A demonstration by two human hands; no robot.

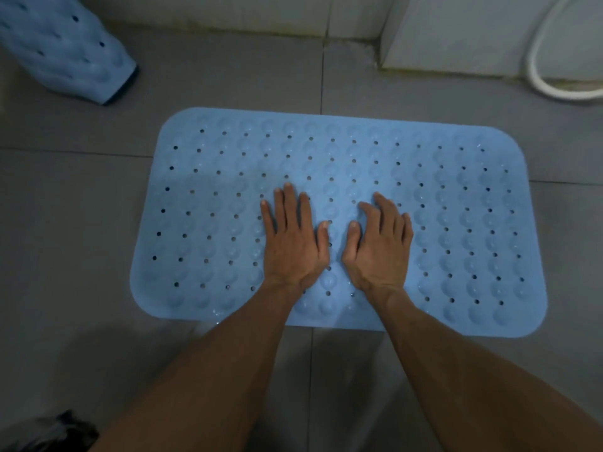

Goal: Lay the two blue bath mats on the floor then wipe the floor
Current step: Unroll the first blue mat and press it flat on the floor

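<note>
A blue bath mat (456, 223) with rows of bumps and small holes lies flat on the grey tiled floor (75, 207), its long side running left to right. My left hand (293, 243) and my right hand (378, 246) rest palm down side by side on the mat's middle, fingers spread, holding nothing. A second blue mat (65, 50) stands curled or draped at the top left, only partly in view, its lower end touching the floor.
A white wall base and step (456, 31) run along the far side. A white hose (541, 79) loops on the floor at the top right. A dark blurred object (52, 432) sits at the bottom left corner.
</note>
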